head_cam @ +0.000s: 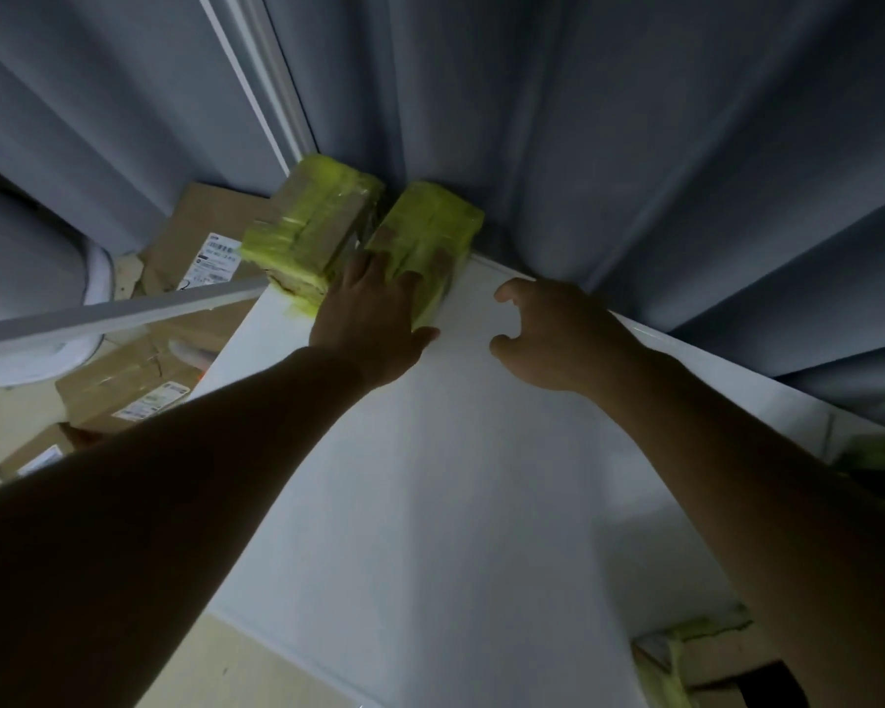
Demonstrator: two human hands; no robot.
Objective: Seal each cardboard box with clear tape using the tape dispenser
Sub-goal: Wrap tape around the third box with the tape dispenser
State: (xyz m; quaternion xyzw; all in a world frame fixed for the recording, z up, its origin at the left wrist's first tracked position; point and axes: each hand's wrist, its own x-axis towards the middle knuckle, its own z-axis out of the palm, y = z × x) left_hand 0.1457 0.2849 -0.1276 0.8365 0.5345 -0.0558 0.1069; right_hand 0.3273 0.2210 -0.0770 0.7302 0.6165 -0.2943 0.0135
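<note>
Here the left hand point(374, 309) lies flat on the taped box point(425, 237); the right hand point(547, 334) hovers beside it, loosely curled, holding nothing.

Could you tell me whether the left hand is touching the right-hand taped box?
Touching: the head view shows the left hand with fingers laid on the right-hand taped box.

White table point(456, 503) wide open down its middle between both arms; far-left corner blocked by two yellow-taped boxes point(313, 232) point(425, 242) side by side against the curtain point(634, 145), left hand point(374, 319) resting flat on the right one, more taped boxes point(696, 656) crowding the near-right edge.
</note>
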